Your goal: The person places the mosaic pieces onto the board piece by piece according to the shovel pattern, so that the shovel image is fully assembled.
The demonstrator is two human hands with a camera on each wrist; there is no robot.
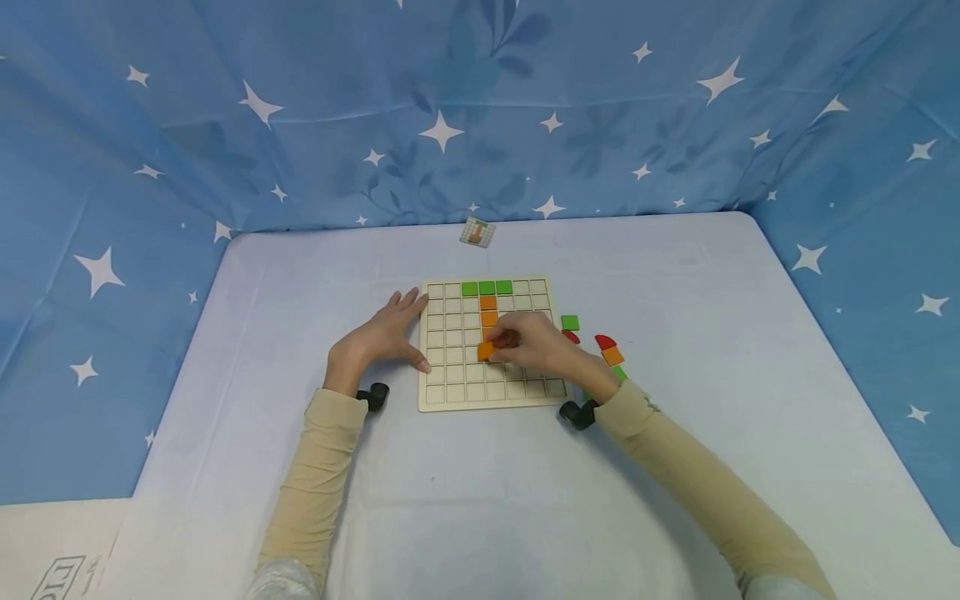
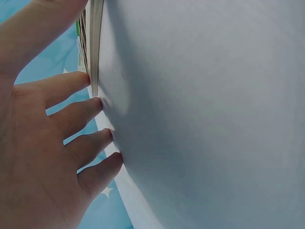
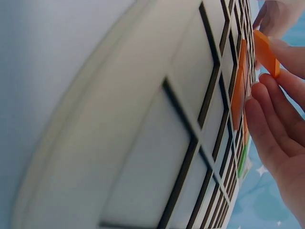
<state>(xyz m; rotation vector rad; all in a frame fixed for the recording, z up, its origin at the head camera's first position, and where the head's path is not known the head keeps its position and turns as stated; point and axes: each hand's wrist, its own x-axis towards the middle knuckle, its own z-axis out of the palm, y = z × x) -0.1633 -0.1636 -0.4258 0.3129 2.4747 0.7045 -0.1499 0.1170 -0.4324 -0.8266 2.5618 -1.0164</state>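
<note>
A pale grid board lies on the white table, with several green squares in its top row and a column of orange squares below them. My right hand pinches an orange square between thumb and fingers over the board; in the right wrist view this orange piece is tilted off the grid. At the board's left edge my left hand rests with fingers spread, thumb and fingertips touching the rim. The left wrist view shows the left hand with its fingers extended by the board's edge.
Right of the board lie loose pieces: a green square, a red piece, an orange square and others partly hidden by my right arm. A small patterned card lies beyond the board. A blue star-patterned curtain hangs behind the table.
</note>
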